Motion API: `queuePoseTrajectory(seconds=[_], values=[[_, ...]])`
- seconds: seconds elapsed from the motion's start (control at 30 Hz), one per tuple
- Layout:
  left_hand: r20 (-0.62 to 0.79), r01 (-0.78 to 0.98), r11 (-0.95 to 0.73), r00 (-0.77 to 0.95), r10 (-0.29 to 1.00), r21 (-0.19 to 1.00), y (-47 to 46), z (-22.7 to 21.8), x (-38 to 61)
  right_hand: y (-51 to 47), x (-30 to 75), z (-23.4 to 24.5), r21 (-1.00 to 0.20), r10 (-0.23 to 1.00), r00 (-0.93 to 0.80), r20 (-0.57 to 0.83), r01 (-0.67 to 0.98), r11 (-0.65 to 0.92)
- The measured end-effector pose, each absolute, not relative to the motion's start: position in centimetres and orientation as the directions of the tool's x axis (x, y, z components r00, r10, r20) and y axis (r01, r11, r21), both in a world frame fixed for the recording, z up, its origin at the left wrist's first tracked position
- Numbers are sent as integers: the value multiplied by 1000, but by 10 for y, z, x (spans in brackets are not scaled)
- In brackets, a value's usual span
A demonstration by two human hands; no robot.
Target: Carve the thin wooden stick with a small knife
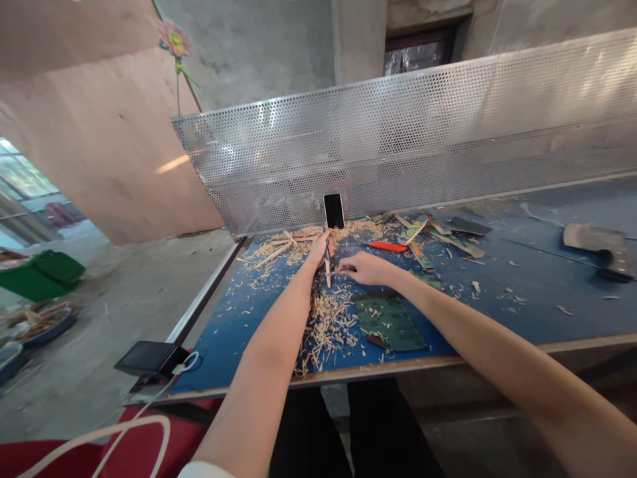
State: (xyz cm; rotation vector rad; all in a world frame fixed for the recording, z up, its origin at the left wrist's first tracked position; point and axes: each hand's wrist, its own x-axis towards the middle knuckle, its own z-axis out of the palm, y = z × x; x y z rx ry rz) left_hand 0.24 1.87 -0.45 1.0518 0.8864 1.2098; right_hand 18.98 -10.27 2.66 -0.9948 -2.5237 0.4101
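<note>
My left hand [318, 253] is closed round a slim pale wooden stick [328, 277], whose lower end points toward me. A bluish strip shows by its fingers; I cannot make out what it is. My right hand [367, 267] is closed on a small carving knife [342, 272], its thin blade lying across the stick near the lower end. Most of the knife's handle is hidden by the fingers. Below both hands lies a heap of curled wood shavings [331, 325]. A dark green sheet [391, 322], dotted with shavings, rests on the blue tabletop beside the heap.
A phone [334, 211] leans against the perforated metal screen [318, 153]. Near it lie more wood strips [275, 255], a red-orange tool [388, 247] and patterned scraps [414, 232]. A brown curved piece [597, 245] is at right. A cabled black device [149, 358] sits at the left corner.
</note>
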Motion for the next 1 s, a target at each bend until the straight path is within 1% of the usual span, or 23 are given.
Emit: queuePoseTrajectory(seconds=[0.07,0.2,0.33,0.4,0.5,0.67,0.8,0.9,1.0], values=[[-8,-312,57,157,988,948,18,-3,1,-101,189,23,-382,664,-711,231,561,734],[-4,-345,53,141,990,937,18,-1,0,-102,187,20,-294,624,-758,189,562,773],[8,-361,37,122,992,932,18,-3,-1,-104,185,20,-210,628,-757,180,594,777],[11,-369,37,127,992,929,18,-3,-1,-104,185,21,-187,628,-756,182,601,777],[-5,-388,53,124,992,920,19,-4,-1,-105,184,21,-198,617,-769,166,587,785],[-20,-422,60,99,995,905,22,-7,1,-106,180,23,-287,618,-774,137,566,773],[-7,-415,50,102,995,908,22,-10,0,-107,177,25,-327,596,-797,99,540,776],[12,-415,29,96,995,909,23,-11,-1,-109,176,23,-335,589,-803,85,534,776],[14,-396,30,108,994,918,24,-11,-2,-112,179,20,-302,607,-787,108,556,774]])
